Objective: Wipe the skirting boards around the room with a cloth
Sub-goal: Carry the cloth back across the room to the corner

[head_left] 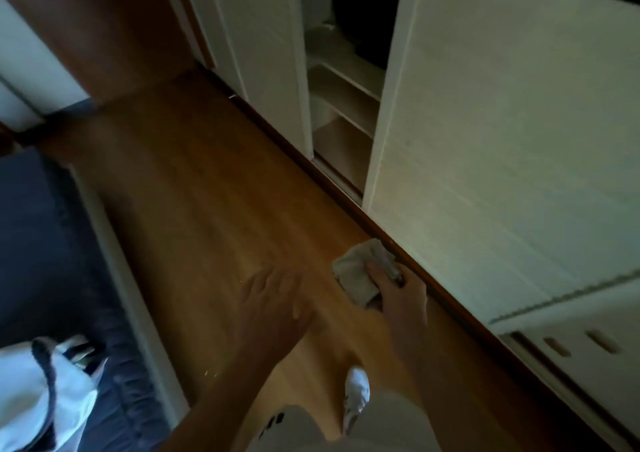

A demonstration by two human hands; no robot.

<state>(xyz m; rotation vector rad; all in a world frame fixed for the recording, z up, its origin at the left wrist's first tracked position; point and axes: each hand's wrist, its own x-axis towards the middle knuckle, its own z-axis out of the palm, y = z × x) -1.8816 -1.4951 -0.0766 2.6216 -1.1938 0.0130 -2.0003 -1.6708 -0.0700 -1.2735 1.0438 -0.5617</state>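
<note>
1. Cloth (363, 271) is bunched and held against the skirting board (450, 299) below the wardrobe (502, 139).
2. It is gripped by the right hand (403, 295), fingers clamped round it.
3. The left hand (273, 299), blurred, is held over the floor (194, 181), fingers apart.

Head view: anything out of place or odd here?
Minor only. Pale specks lie on the wooden floor near the bed's edge, like crumbs. The wardrobe door stands partly open, showing shelves. Nothing looks spilled or damaged.
</note>
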